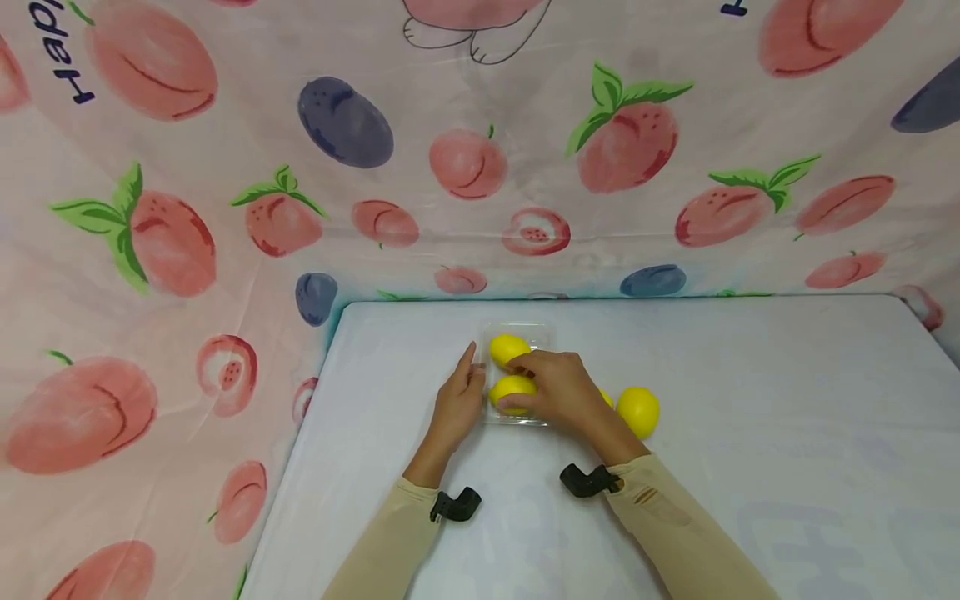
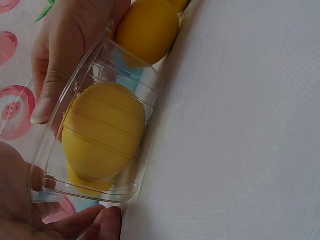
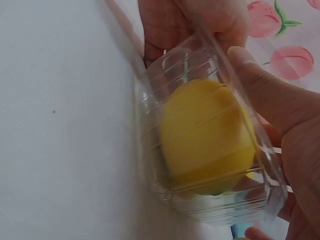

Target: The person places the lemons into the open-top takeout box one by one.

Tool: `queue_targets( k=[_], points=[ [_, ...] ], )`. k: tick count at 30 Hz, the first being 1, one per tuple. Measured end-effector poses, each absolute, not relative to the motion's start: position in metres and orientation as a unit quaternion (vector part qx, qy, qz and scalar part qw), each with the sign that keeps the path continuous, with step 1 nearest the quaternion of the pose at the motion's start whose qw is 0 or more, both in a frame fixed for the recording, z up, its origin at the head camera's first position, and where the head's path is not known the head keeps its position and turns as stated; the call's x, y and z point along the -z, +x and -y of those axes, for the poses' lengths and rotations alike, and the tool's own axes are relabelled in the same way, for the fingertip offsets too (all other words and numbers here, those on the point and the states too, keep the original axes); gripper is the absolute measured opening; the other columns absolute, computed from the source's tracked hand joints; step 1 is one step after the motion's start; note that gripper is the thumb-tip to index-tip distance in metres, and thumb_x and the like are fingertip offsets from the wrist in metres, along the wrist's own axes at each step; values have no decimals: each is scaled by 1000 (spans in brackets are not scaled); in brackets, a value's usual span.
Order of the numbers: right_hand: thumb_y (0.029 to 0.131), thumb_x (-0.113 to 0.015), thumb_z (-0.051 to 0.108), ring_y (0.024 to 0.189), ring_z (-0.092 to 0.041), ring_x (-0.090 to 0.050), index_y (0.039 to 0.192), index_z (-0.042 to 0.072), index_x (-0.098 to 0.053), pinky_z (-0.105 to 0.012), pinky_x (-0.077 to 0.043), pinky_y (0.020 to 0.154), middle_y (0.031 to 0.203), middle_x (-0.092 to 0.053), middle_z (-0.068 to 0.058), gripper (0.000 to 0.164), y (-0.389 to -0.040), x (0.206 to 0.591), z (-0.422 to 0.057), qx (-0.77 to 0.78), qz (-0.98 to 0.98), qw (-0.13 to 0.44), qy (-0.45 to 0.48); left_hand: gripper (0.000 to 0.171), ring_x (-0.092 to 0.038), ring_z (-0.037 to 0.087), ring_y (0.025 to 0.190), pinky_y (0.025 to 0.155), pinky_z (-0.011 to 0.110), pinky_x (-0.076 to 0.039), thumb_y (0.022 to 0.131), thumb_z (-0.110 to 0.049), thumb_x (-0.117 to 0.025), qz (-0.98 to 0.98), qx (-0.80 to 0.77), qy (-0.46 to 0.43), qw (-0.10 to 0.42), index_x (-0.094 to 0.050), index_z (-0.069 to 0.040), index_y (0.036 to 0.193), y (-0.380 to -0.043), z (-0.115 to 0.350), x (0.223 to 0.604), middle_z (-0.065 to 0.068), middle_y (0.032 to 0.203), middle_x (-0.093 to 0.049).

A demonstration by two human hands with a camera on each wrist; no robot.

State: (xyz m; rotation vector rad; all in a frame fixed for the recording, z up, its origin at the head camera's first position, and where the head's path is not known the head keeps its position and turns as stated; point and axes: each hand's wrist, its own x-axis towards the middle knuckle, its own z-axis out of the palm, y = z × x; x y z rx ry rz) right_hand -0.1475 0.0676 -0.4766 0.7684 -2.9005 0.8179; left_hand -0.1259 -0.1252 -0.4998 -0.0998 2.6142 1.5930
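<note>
A clear plastic box [image 1: 542,419] stands on the white table with two yellow lemons inside, an upper lemon [image 1: 508,348] and a lower lemon [image 1: 504,385]. My right hand [image 1: 562,387] reaches over the box from the right and holds the lower lemon between thumb and fingers; its fingertips also come close to the upper one. At the box's left side is my left hand [image 1: 459,404], fingers extended and right at the wall. Through the ribbed clear wall [image 2: 150,85] a lemon [image 2: 105,130] shows in the left wrist view.
Right of the box, a lemon [image 1: 638,412] lies on the table [image 1: 750,400]; another [image 1: 605,398] is mostly hidden behind my right hand. A fruit-printed cloth [image 1: 465,108] hangs behind the table's far edge and along its left side.
</note>
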Motion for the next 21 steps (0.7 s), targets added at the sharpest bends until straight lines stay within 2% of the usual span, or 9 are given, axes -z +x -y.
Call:
queue_targets(
  k=[7,16,21],
  points=[
    [79,-84,52,99,-20,-68,122,10,-73,-40,-57,92,110,-76,-2,61,-150,472,-77,-328,916,17,229,54,-57,27,129,110,49,-46,110,-34,-40,-851,-522,-30,44,-29,-26,163,-126,124,500,9,146,-59],
    [84,-79,54,100,-20,-67,122,17,-73,-46,-56,90,115,-74,2,54,-149,447,-98,-387,903,42,180,54,-61,26,120,107,49,-48,110,-32,-40,-854,-518,-23,36,-29,-23,163,-124,125,500,10,145,-60],
    [89,-76,50,100,-20,-66,123,18,-72,-41,-54,81,114,-75,0,46,-145,432,-115,-382,905,77,170,54,-61,24,119,105,47,-49,111,-33,-39,-855,-516,-25,36,-29,-24,163,-123,126,500,9,145,-59]
  ],
)
